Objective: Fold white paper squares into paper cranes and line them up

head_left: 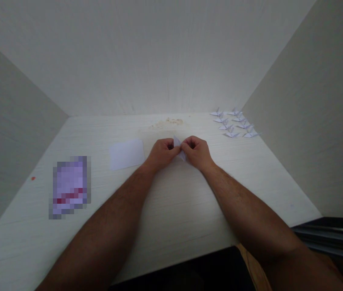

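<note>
Around the hands we see a pale desk (pixel 171 198) closed in by a back wall (pixel 159 56) and two side walls. Eight small paper birds (pixel 232 134) stand in two rows of four near the far right corner, well apart from the hands. A white sheet (pixel 127 153) lies flat on the left, just beside the left wrist, and brown stains (pixel 174 121) mark the desk beyond the hands. Farther left we find a purplish thing with a red band (pixel 69 178), and an orange speck (pixel 33 178) near the desk's edge. The purplish thing is masked by coarse blocks, so we cannot tell what it is. A black shape (pixel 183 273) and dark rails (pixel 326 240) are cut off by the frame, and both forearms cover part of the desk. The folded paper (pixel 176 141) is between the hands, in front of the person; fingers hide its middle, so we cannot make out its full form. The left hand (pixel 161 152) pinches it from one side and the right hand (pixel 198 151) from the other, their fingertips nearly meeting.
</note>
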`<state>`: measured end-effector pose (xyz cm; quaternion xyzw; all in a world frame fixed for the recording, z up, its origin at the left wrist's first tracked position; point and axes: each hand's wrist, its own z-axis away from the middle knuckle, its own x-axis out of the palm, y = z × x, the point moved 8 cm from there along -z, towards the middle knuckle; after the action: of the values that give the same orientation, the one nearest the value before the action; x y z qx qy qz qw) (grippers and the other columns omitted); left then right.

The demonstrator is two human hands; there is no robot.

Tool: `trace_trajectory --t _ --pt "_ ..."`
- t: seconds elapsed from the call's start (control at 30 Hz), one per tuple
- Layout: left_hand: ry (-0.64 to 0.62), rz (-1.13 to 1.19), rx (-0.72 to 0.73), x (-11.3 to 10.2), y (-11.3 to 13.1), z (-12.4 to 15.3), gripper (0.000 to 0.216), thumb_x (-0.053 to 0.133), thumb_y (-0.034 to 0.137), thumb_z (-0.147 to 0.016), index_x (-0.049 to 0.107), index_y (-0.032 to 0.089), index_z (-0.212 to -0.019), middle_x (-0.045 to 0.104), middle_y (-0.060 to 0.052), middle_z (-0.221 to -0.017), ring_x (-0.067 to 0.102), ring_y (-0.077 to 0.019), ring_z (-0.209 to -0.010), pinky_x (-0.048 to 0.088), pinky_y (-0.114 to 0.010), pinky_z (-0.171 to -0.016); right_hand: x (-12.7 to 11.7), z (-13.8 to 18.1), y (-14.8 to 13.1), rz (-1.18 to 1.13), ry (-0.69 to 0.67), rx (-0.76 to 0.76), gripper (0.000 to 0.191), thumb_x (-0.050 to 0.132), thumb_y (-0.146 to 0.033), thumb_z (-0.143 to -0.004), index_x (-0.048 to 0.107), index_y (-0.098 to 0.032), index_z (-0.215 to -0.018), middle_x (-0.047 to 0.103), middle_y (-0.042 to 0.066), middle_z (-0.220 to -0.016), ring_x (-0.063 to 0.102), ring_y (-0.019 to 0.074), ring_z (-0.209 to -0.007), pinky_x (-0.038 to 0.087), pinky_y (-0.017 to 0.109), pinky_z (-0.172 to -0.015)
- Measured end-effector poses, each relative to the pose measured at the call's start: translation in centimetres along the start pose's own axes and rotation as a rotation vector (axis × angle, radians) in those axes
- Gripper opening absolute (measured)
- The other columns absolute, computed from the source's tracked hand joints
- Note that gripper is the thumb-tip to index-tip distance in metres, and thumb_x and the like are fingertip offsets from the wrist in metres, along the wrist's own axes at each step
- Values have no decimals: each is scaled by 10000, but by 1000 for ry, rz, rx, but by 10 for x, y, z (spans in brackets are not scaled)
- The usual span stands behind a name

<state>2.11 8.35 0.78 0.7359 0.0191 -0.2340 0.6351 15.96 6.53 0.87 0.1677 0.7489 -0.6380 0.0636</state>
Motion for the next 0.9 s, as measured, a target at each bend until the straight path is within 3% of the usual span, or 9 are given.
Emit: trace_trajectory --t 0.43,0.67,0.9 --pt "12 -78 13 -1 3 1 250 608 359 -736 554 165 -588 426 35 -567 370 -101 -573 257 -246 -527 1 0 -3 68 -1 -61 179 570 -348 -797 572 -207 -687 552 -42 -599 484 119 -576 375 276 -571" --pt "-55 -58 40 6 6 0 230 593 338 -717 539 165 -575 406 41 -563 355 -92 -566 254 -239 -524 -1 0 -7 116 33 -86 160 524 -272 -777 512 -214 -629 496 -52 -563 446 113 -566 331 271 -550" --pt "110 95 -33 -8 -3 1 198 638 336 -713 603 158 -633 509 30 -583 413 -95 -556 310 -232 -520 3 -2 6 4 -20 4 201 642 -388 -747 583 -202 -698 558 -40 -607 469 114 -572 359 273 -560"
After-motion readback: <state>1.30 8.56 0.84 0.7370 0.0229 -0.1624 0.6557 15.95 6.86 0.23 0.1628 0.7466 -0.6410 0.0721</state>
